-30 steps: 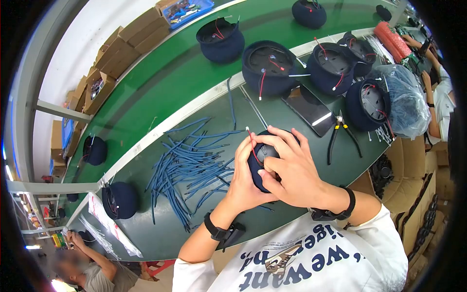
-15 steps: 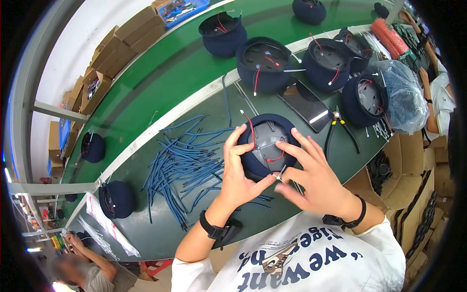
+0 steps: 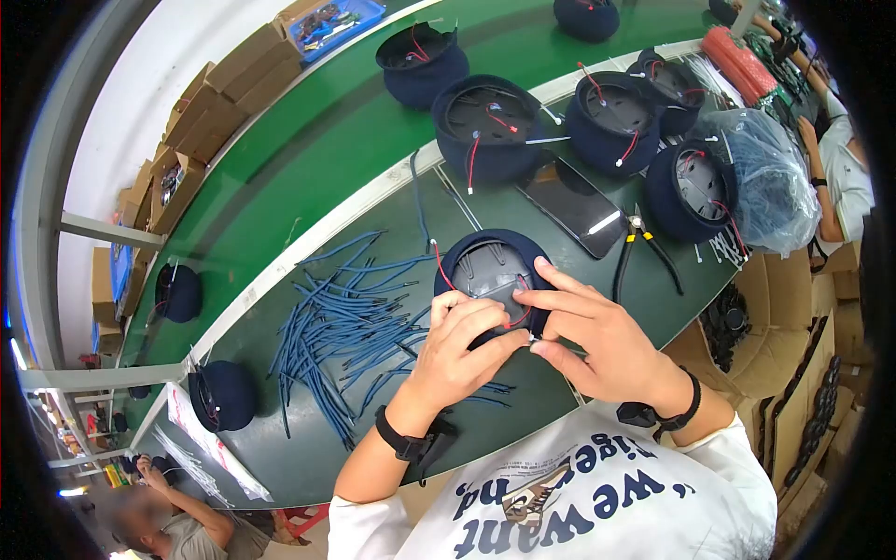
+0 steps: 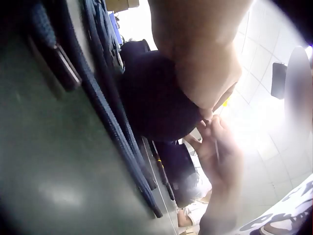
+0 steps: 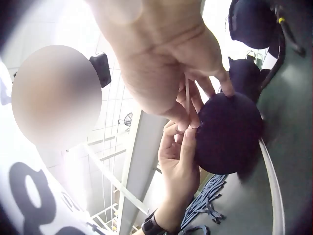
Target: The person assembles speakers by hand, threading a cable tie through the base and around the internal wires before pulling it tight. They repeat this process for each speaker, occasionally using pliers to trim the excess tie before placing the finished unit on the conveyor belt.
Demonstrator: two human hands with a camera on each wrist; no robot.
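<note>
A round navy fabric-covered shell stands with its black plastic inside facing up, close over the table in front of the person. Red wires with small connectors show in it; one wire sticks out past the left rim. The left hand grips the near left rim, fingers curled over the inside and thumb along the edge. On the near right side is the right hand, its fingers reaching over the rim. Its thumb and finger pinch a thin white strip like a cable tie at the rim, beside the left fingertips.
Blue cords lie heaped to the left. Beyond the hands are a phone, yellow-and-black cutters and several similar shells. A plastic bag lies right. A green belt runs behind the table's white edge.
The shell, largely covered by both hands before, now shows its inside. The right hand has drawn back to the near rim. The left fingers have moved from the outer side to over the near rim.
</note>
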